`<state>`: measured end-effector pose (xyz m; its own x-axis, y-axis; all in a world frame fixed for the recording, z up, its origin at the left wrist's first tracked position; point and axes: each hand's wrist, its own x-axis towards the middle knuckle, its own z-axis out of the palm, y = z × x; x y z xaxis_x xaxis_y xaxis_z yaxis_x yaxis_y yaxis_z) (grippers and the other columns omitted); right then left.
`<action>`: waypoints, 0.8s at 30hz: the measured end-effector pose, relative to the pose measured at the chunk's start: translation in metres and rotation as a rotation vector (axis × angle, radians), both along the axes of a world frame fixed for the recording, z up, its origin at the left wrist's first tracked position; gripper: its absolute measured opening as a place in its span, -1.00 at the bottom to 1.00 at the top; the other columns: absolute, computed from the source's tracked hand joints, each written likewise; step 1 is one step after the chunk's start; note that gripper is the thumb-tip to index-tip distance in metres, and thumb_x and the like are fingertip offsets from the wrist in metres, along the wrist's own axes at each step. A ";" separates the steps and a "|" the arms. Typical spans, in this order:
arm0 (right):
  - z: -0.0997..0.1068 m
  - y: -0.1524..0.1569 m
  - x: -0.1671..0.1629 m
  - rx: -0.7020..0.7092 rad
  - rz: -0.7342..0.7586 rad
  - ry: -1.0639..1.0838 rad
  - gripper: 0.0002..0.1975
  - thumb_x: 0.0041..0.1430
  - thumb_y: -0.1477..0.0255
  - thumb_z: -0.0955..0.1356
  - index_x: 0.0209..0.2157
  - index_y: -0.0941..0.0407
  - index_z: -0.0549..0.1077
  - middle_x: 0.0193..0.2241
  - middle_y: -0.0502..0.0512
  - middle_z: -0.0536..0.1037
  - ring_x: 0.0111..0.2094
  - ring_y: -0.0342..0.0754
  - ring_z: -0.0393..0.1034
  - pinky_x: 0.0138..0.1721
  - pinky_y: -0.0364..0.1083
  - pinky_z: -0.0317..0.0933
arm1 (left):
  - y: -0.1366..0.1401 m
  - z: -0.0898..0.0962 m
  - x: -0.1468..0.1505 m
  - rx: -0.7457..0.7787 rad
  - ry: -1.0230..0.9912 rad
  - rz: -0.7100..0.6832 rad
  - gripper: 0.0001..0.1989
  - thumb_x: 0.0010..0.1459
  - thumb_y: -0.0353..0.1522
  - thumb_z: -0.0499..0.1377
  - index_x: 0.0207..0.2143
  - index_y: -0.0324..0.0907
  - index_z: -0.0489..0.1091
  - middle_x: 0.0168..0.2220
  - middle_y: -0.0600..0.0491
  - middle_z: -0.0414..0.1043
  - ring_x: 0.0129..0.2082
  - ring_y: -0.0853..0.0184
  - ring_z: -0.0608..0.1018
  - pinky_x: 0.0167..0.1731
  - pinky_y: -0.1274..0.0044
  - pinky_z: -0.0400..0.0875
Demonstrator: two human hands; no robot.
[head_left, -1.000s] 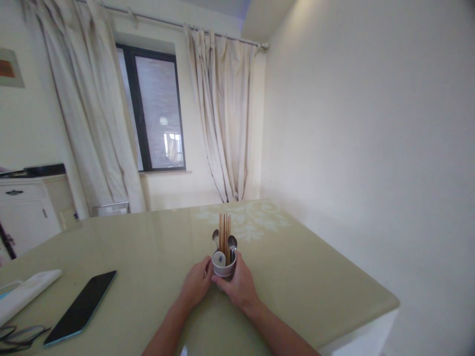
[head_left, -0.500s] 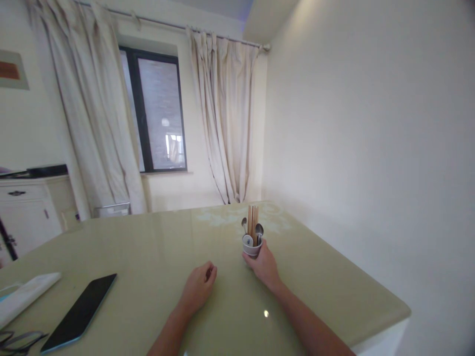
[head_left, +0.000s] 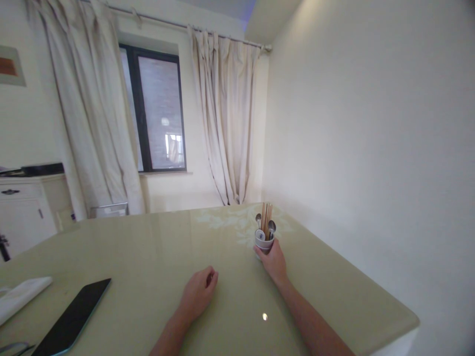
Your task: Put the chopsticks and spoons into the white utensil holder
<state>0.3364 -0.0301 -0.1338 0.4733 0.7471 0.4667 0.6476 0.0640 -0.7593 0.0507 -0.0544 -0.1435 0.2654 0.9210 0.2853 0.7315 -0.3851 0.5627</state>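
My right hand [head_left: 275, 263] is wrapped round a small light cup [head_left: 264, 244] on the right part of the table, thumb on its near left side. Wooden chopsticks [head_left: 266, 217] stand in the cup, along with two metal spoons [head_left: 272, 226] and a white round-ended piece [head_left: 260, 235], perhaps a ceramic spoon, at the front. Whether the cup's base touches the tabletop is hard to see. To the left, my left hand [head_left: 199, 292] rests on the table in a loose fist, with nothing visible in it and apart from the cup.
The glossy greenish table [head_left: 148, 257] meets a plain wall at the right. At its left lie a black phone-like slab [head_left: 74, 314], a white packet [head_left: 24, 295] and part of a grey cable or frame [head_left: 15, 348]. Beyond stand curtains [head_left: 230, 113] and a white cabinet [head_left: 25, 212].
My right hand has moved the cup with its chopsticks and spoons to the right and slightly farther away. My left hand stays nearly in place, still curled.
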 end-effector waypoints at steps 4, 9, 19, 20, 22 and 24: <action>-0.005 0.003 0.005 0.048 -0.026 0.022 0.05 0.00 0.00 0.50 0.35 0.28 0.11 0.22 0.52 0.46 0.19 0.37 0.42 0.11 0.16 0.33 | -0.002 0.003 0.003 -0.029 0.066 0.014 -0.64 0.39 -0.16 -0.09 -0.39 -0.11 0.31 -0.41 0.02 0.50 -0.37 0.26 0.50 -0.33 0.49 0.15; -0.006 -0.004 0.008 0.356 -0.197 -0.190 0.09 0.09 -0.18 0.43 0.36 0.33 0.12 0.17 0.60 0.42 0.20 0.45 0.32 0.16 0.31 0.24 | -0.008 0.012 0.010 -0.077 0.174 0.083 -0.64 0.42 -0.25 -0.10 -0.33 -0.14 0.40 -0.36 0.01 0.55 -0.32 0.27 0.55 -0.32 0.49 0.18; -0.009 -0.029 -0.028 0.397 0.312 -0.882 -0.50 0.47 0.24 0.27 0.33 0.15 0.27 0.02 0.30 0.55 0.07 0.16 0.43 0.11 0.12 0.28 | -0.021 0.007 0.023 -0.108 0.383 0.059 -0.63 0.45 -0.30 -0.08 -0.21 -0.14 0.52 -0.22 -0.06 0.64 -0.19 0.19 0.64 -0.29 0.48 0.25; -0.008 -0.029 -0.029 0.373 0.317 -0.886 -0.52 0.48 0.24 0.26 0.30 0.16 0.30 0.02 0.30 0.55 0.06 0.16 0.44 0.11 0.12 0.27 | -0.022 0.007 0.023 -0.117 0.394 0.058 -0.62 0.45 -0.31 -0.08 -0.21 -0.13 0.54 -0.22 -0.07 0.64 -0.18 0.18 0.64 -0.29 0.47 0.26; -0.006 -0.028 -0.031 0.348 0.304 -0.880 -0.56 0.49 0.25 0.25 0.26 0.17 0.34 0.01 0.30 0.56 0.05 0.16 0.45 0.10 0.12 0.28 | -0.025 0.007 0.025 -0.122 0.403 0.043 -0.60 0.44 -0.32 -0.08 -0.21 -0.12 0.56 -0.22 -0.08 0.65 -0.17 0.16 0.65 -0.28 0.46 0.29; -0.003 -0.028 -0.032 0.344 0.296 -0.878 -0.59 0.49 0.26 0.24 0.22 0.19 0.37 -0.02 0.30 0.58 0.03 0.15 0.46 0.09 0.11 0.29 | -0.027 0.006 0.027 -0.110 0.406 0.027 -0.59 0.44 -0.31 -0.09 -0.22 -0.12 0.57 -0.23 -0.09 0.65 -0.17 0.14 0.66 -0.27 0.45 0.31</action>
